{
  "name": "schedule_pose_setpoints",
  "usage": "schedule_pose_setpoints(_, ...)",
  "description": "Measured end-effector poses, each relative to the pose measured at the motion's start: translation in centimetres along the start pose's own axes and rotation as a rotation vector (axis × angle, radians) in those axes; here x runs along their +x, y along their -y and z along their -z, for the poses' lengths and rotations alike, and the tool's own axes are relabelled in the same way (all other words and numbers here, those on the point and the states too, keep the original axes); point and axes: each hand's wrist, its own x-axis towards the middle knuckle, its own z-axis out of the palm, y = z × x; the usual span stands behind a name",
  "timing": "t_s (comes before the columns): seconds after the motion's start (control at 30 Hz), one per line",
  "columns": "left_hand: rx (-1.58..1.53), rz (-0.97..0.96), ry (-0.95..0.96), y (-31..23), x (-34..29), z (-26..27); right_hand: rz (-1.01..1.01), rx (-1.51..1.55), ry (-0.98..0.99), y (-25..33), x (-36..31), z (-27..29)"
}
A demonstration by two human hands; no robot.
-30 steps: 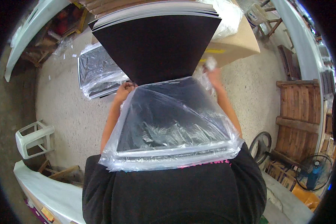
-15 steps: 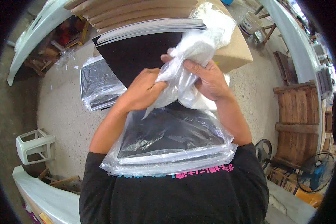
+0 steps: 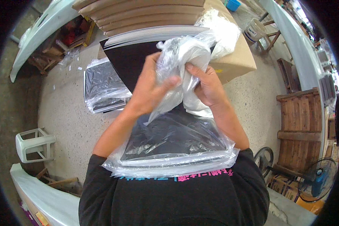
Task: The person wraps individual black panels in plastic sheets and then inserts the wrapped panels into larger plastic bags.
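A thin, clear plastic bag [image 3: 177,56] is bunched up between my hands, in front of a stack of black sheets [image 3: 133,52] with pale edges. My right hand [image 3: 207,84] pinches the bag, thumb in front and the other fingers curled under. On the bag's left side is my left hand [image 3: 150,88], slightly blurred, its thumb stretched across the front of the film and its fingertips partly hidden behind it. Below both hands, a flat black panel [image 3: 173,139] wrapped in clear plastic rests close against my body.
Brown cardboard [image 3: 150,15] is layered behind the black stack. More crumpled plastic [image 3: 224,34] lies on a carton [image 3: 237,56] at right. Another wrapped black panel [image 3: 103,81] lies lower left of the stack. A white stool [image 3: 35,145], wooden pallet [image 3: 299,128] and fan [image 3: 318,179] stand around.
My left hand has shifted up and loosened from a closed grip, its thumb now extended over the bag. The bag's top has moved left. My right hand keeps its pinch.
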Motion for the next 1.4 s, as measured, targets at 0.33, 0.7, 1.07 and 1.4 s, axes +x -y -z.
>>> schedule_pose_setpoints(0.33,-0.406,0.386,0.195,1.0,0.3,0.9,-0.079,-0.286,0.269,0.2,-0.8,0.4)
schedule_pose_setpoints(0.7,0.365,0.339,0.174,2.0,-1.1,1.5,0.301,-0.33,-0.09,0.4,-0.1,0.8)
schedule_pose_setpoints(1.07,0.087,0.239,0.077,-0.4,0.9,0.5,0.102,-0.164,-0.046,-0.8,-0.5,-0.6)
schedule_pose_setpoints(1.4,-0.102,0.242,-0.009,-0.2,0.0,0.4,0.245,-0.152,-0.044,-1.2,-0.1,-0.6)
